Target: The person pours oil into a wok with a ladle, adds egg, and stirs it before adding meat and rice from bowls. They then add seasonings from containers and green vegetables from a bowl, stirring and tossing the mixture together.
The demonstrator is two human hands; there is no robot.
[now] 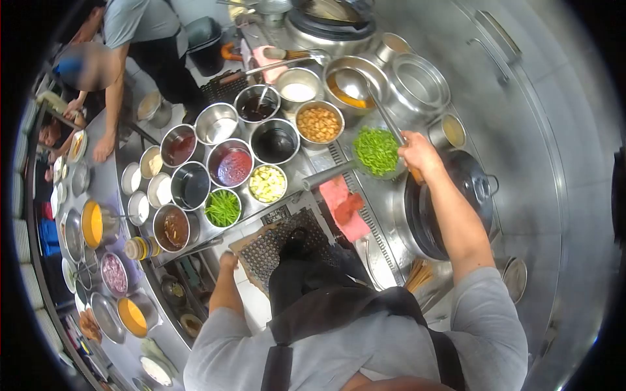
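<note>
I see the right arm [460, 225] stretched forward, right hand [418, 156] clenched in a grip; the left arm [225, 296] hangs lower, left hand [228, 261] out sideways.

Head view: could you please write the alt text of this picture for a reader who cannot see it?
Seen from above in a kitchen, a right hand grips a ladle, its scoop over a metal bowl with orange contents. The left hand hangs low, no object visible in it. Filled metal containers stand ahead, near chopped greens.
</note>
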